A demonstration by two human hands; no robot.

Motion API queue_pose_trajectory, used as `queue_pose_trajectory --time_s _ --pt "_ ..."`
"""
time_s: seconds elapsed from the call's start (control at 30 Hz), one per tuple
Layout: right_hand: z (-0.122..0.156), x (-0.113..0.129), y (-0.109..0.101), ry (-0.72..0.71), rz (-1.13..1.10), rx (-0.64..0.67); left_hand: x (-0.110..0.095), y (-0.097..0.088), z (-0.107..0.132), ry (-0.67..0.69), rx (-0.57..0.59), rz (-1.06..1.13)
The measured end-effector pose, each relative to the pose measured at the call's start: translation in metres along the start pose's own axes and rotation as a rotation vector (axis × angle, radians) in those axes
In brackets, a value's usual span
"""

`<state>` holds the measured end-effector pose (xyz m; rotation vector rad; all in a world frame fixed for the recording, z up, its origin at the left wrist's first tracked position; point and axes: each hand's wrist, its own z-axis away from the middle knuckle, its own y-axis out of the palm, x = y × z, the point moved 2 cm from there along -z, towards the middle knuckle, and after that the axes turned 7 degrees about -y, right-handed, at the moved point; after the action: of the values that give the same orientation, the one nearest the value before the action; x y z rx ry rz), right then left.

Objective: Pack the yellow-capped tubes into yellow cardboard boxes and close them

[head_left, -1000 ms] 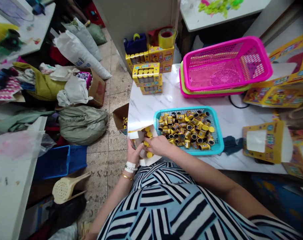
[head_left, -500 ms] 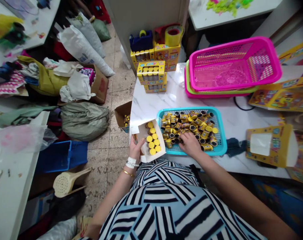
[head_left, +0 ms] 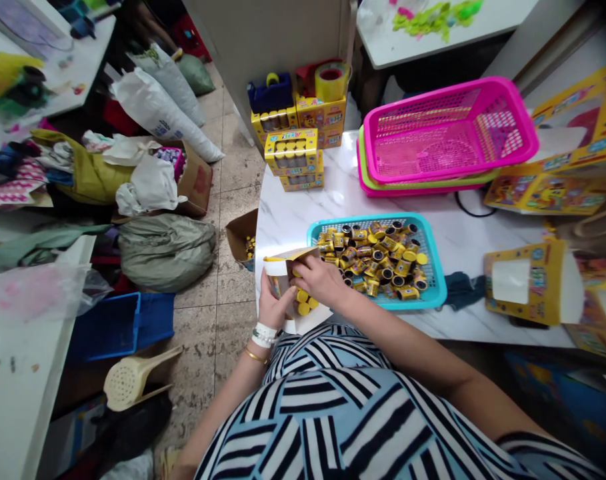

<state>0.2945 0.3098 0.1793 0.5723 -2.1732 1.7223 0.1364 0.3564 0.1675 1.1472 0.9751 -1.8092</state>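
My left hand grips the near-left side of a small yellow and white cardboard box at the table's front left corner. Several yellow-capped little tubs stand in the box. My right hand is over the box, fingers curled among the tubs; whether it holds one is hidden. Just to the right sits a teal basket full of loose yellow tubs.
Stacked pink and green baskets sit at the back of the white marble table. Filled yellow boxes and a tape roll stand at back left, flat yellow cartons at right. Bags and a blue bin crowd the floor on the left.
My right hand came back from the teal basket to the box. The box flap has lifted up over the tubs. My left hand has stayed on the box.
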Motion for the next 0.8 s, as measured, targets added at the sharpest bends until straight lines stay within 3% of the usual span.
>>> queue_pose_trajectory --time_s 0.1,0.2,0.3,0.37,0.4,0.5,0.67,0.8 --pt "0.010 -0.010 -0.002 0.065 -0.040 -0.032 0.001 -0.001 0.001 0.021 0.009 -0.021" --pt "0.035 -0.036 -0.007 0.331 0.025 -0.014 0.007 -0.002 0.000 -0.018 -0.016 0.074" --pt "0.059 -0.058 0.006 0.517 0.198 0.374 0.013 -0.003 0.000 -0.053 -0.028 0.127" --pt "0.069 -0.064 0.019 0.501 0.242 0.600 0.014 -0.003 0.000 -0.051 -0.009 0.136" --pt "0.071 -0.065 0.024 0.484 0.243 0.647 0.014 -0.002 -0.001 -0.046 0.001 0.137" --pt "0.070 -0.069 0.027 0.483 0.231 0.642 0.012 -0.002 -0.001 -0.049 0.007 0.136" --pt "0.069 -0.075 0.008 0.485 0.195 0.551 0.010 -0.003 0.000 -0.084 0.001 0.161" --pt "0.068 -0.067 0.009 0.504 0.172 0.596 0.008 -0.002 0.001 -0.122 0.008 0.212"
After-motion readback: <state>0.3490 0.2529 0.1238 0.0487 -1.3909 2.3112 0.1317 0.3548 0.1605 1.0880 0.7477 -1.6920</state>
